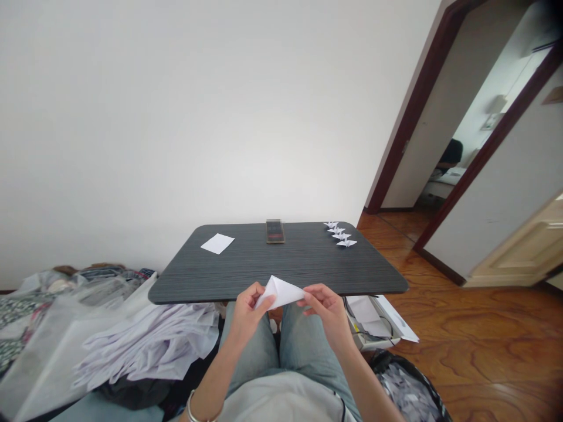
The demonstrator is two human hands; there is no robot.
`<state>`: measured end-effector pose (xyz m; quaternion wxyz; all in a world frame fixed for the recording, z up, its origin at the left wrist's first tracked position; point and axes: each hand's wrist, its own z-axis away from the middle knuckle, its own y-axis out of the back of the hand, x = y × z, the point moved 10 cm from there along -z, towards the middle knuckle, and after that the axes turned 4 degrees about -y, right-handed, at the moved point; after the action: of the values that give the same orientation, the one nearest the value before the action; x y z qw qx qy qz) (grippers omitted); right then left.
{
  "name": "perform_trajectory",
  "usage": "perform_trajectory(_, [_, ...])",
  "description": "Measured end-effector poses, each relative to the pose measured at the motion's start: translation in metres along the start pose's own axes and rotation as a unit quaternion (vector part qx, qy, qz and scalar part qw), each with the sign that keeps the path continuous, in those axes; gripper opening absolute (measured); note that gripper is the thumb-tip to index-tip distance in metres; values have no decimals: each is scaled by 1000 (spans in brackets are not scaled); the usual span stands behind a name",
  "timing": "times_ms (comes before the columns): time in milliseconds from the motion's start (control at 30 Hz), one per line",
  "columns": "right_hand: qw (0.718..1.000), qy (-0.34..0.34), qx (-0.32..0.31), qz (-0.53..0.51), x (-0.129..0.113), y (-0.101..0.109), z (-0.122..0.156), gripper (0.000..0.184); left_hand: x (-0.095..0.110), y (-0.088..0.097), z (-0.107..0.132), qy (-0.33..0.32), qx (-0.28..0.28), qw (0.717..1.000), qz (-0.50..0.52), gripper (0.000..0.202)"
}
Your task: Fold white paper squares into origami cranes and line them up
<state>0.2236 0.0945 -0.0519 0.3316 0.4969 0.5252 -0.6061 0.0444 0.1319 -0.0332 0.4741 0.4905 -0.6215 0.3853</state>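
Between my two hands is a folded sheet of white paper (285,292), held up over my lap at the table's front edge. It has a pointed, roughly triangular shape with a crease near its left side. My left hand (250,309) pinches its left end, the thumb lying on the near face. At the narrow right tip, my right hand (323,303) grips the paper between thumb and fingers. Several small folded paper cranes (346,242) stand in a row at the table's back right. A flat white paper sheet (217,243) lies at the back left.
The dark table (246,269) stands against a white wall. A phone on a stand (275,231) is at its back middle. White cloth (153,340) is piled at the left. On the right floor are a box (372,322) and a black bag (409,387).
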Motion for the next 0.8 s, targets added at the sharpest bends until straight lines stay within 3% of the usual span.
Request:
perform_trajectory(200, [1000,-11,-19,19,7,-1,-3,26,0,-3,0,5,-8,1000,19,34])
perform_trajectory(400, [1000,-5,4,10,4,2,-2,27,-6,-5,1,42,11,998,44,37])
perform_trajectory(600, [999,-8,29,-19,1,6,0,27,-8,-2,1,16,25,998,51,38])
perform_trajectory(800, [999,-6,32,-13,4,8,-2,24,-14,-5,1,39,24,996,76,40])
